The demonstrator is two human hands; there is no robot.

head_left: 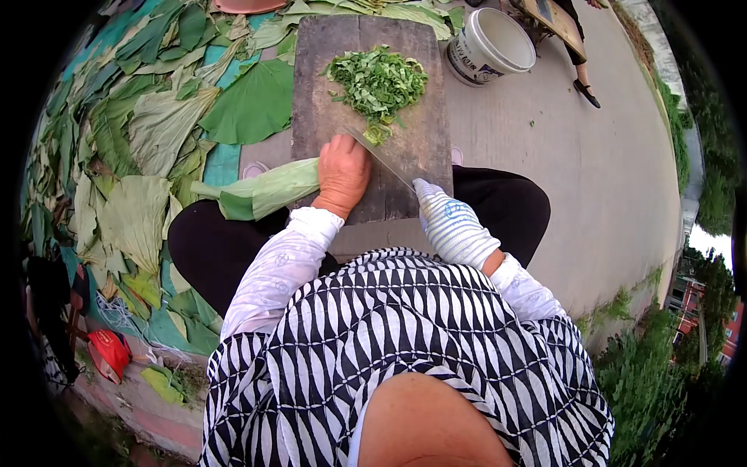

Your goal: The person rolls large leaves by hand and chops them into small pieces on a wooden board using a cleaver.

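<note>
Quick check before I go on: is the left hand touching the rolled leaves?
Touching. The head view shows the bare left hand closed over the right end of the rolled leaves, with no gap between.

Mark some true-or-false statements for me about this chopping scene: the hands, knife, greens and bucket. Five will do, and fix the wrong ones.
1. The right hand holds the knife. True.
2. The left hand wears a glove. False: it is bare; the glove is on the right hand.
3. Chopped greens lie in a pile on the board. True.
4. The white bucket stands to the left of the board. False: it stands to the right.
5. The leaf bundle sticks out past the board's left edge. True.
</note>
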